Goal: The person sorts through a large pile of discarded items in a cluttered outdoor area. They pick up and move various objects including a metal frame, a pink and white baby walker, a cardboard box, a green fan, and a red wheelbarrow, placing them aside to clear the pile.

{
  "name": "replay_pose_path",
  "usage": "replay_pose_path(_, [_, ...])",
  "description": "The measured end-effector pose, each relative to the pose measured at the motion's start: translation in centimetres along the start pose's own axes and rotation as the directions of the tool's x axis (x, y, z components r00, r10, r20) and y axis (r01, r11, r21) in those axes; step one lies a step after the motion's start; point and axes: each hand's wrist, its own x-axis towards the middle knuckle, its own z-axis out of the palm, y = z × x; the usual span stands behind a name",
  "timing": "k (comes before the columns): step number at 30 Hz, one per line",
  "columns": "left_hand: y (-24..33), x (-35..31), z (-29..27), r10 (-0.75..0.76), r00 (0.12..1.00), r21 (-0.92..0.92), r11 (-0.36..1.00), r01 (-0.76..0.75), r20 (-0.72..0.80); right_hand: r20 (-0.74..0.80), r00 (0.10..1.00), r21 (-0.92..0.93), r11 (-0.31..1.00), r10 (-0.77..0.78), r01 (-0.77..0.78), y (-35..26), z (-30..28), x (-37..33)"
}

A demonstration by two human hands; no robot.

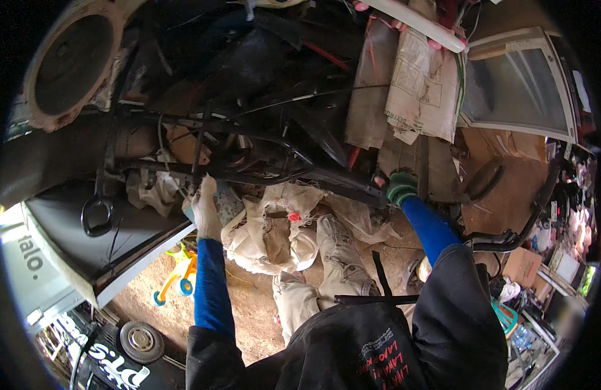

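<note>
A long black metal frame of tubes and bars lies across the space in front of me. My left hand, in a whitish glove, is closed around a dark bar at the frame's left part. At its right end my right hand, in a green and dark glove, grips the frame with the thumb on the near side. Below the frame, in front of my legs, rests a torn off-white sack with a small red piece on it. Both palms are hidden.
Folded sacks hang at the upper right beside a framed glass panel. A round speaker stands far left. A yellow toy and a small wheel lie lower left. Mixed clutter fills the right side.
</note>
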Motion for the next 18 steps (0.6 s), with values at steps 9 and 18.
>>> replay_pose_path(9, [-1.5, 3.1, 3.1, -0.106, 0.989, -0.266, 0.955, 0.131, 0.107, 0.349, 0.908, 0.286, 0.897, 0.23, -0.337, 3.1, 0.1, 0.7])
replay_pose_path(18, [-0.9, 2.6, 3.9, -0.092, 0.995, -0.268, 0.96, 0.079, -0.038, 0.557, 0.826, 0.277, 0.919, 0.086, -0.282, 2.7, -1.7, 0.2])
